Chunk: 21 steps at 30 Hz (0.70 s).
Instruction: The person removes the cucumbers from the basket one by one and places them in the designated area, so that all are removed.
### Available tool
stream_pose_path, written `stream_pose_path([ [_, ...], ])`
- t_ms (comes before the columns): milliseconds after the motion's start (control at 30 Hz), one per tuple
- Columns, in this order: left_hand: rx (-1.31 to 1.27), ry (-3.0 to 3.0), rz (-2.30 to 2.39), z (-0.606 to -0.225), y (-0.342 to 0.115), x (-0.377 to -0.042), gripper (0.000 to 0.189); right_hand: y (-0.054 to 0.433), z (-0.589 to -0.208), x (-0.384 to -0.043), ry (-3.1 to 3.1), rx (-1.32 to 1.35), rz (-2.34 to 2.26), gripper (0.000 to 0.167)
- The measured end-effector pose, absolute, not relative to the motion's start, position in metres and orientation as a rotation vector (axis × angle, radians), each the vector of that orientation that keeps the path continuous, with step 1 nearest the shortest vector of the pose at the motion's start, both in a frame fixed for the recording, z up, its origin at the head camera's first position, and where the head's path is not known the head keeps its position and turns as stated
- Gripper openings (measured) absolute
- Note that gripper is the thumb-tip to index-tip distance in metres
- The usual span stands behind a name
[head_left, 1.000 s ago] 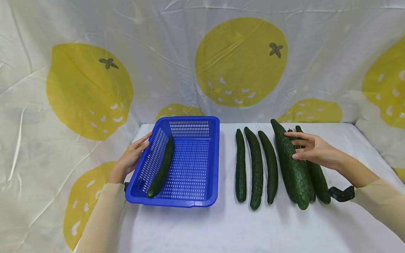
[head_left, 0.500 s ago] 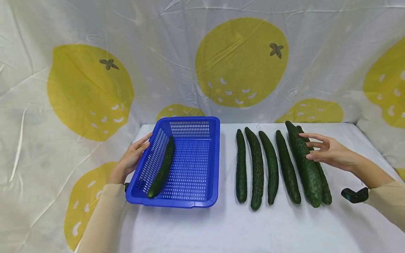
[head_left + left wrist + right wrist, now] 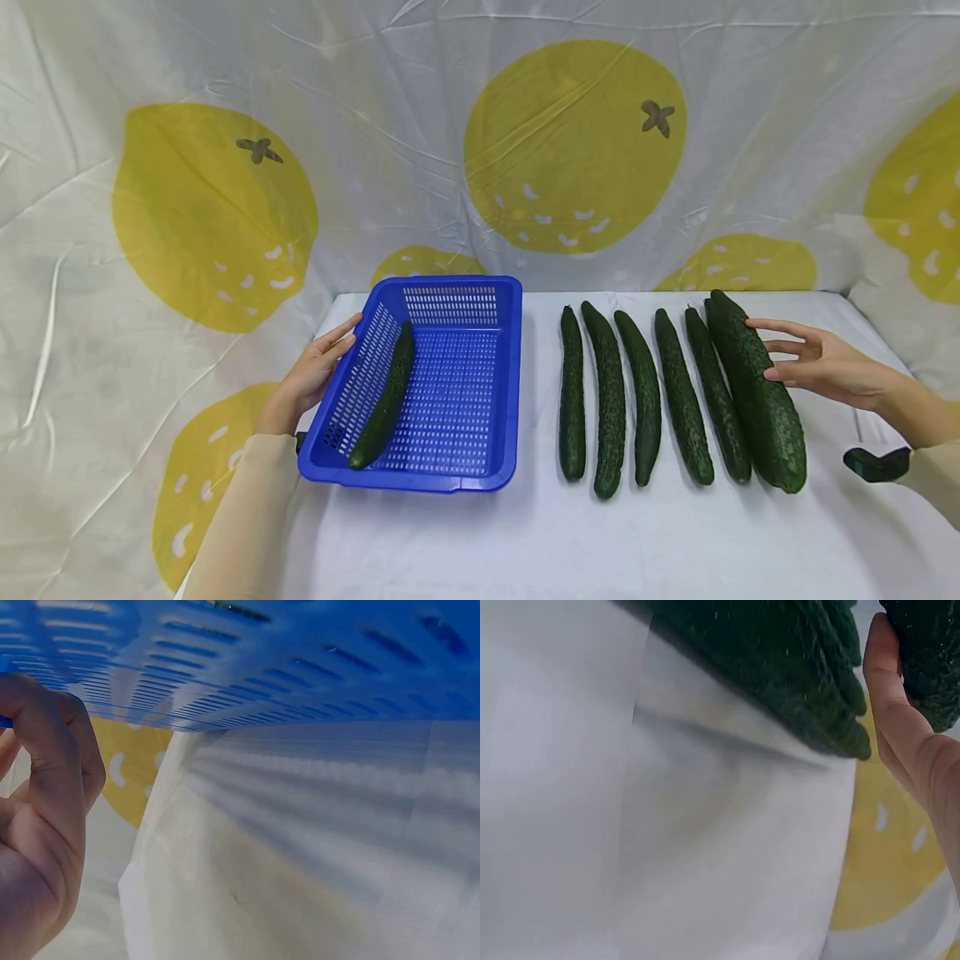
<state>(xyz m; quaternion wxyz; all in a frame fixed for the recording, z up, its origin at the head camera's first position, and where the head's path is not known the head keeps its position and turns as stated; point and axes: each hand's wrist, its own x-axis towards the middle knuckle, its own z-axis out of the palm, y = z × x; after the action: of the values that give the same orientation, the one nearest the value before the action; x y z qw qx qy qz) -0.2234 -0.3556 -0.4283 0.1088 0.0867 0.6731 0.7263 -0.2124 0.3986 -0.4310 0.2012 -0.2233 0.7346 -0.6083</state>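
Note:
At the far right of the row, my right hand (image 3: 832, 367) grips a large dark green cucumber (image 3: 757, 400) between thumb and fingers, raised above the table. The right wrist view shows this held cucumber (image 3: 930, 660) apart from the others (image 3: 765, 667). Another cucumber is mostly hidden beneath it, only its far tip showing. My left hand (image 3: 311, 375) holds the left rim of a blue plastic basket (image 3: 513, 383); in the left wrist view its fingers (image 3: 56, 757) are bent up at the rim. Inside the basket, one cucumber (image 3: 386, 400) lies along the left wall.
Several cucumbers lie side by side to the right of the basket, among them a leftmost one (image 3: 572, 400) and a slimmer one (image 3: 717, 392) next to the held cucumber. A white cloth (image 3: 600, 550) covers the table. A lemon-print curtain (image 3: 390, 167) hangs behind.
My right hand has carried the cucumber rightward over the row, uncovering the cucumbers it passed. My left hand and the basket have stayed in place.

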Motion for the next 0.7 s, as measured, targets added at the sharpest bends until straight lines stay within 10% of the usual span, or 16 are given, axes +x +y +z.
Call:
stream_pose_path([
  [700, 0.263, 1.977, 2.149, -0.43, -0.356, -0.224, 0.054, 0.443, -0.453, -0.222, 2.105, -0.529, -1.689, 0.073],
])
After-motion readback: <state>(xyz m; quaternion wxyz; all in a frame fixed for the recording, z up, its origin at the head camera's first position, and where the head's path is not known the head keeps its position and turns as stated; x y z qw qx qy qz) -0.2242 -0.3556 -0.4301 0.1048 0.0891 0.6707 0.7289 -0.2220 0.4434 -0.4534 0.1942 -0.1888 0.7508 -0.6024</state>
